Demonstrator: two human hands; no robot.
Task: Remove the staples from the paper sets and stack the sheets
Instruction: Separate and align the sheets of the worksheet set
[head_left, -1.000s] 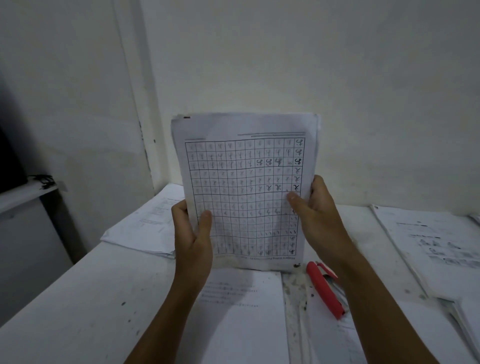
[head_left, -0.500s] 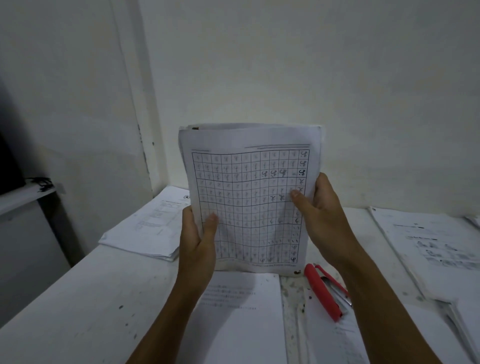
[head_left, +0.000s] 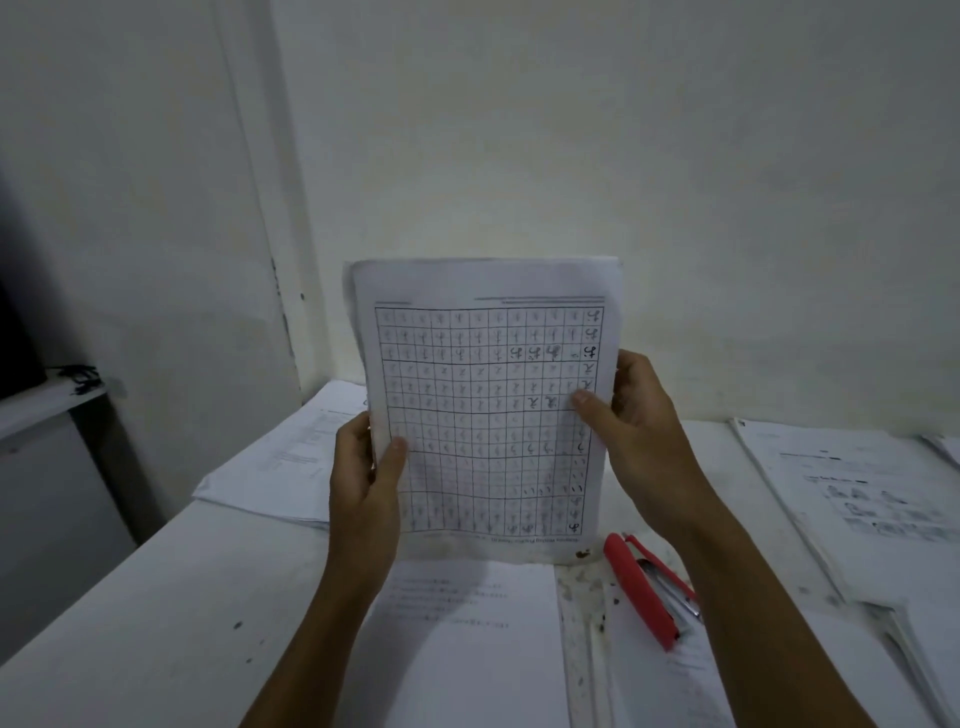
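Nearest, a printed sheet (head_left: 467, 639) lies on the white table (head_left: 156, 597), a red stapler (head_left: 641, 592) just right of it. Above them, the left hand (head_left: 363, 467) and right hand (head_left: 636, 415) each pinch a side edge of the upright paper set (head_left: 488, 405), its bottom edge on the table. Beyond, paper stacks lie at far left (head_left: 291, 457) and right (head_left: 857, 493).

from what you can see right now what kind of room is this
Probably a plain office or school workroom: a white table against a bare wall, stacks of printed worksheets, a red stapler, and a handwriting-practice sheet set held upright in both hands.
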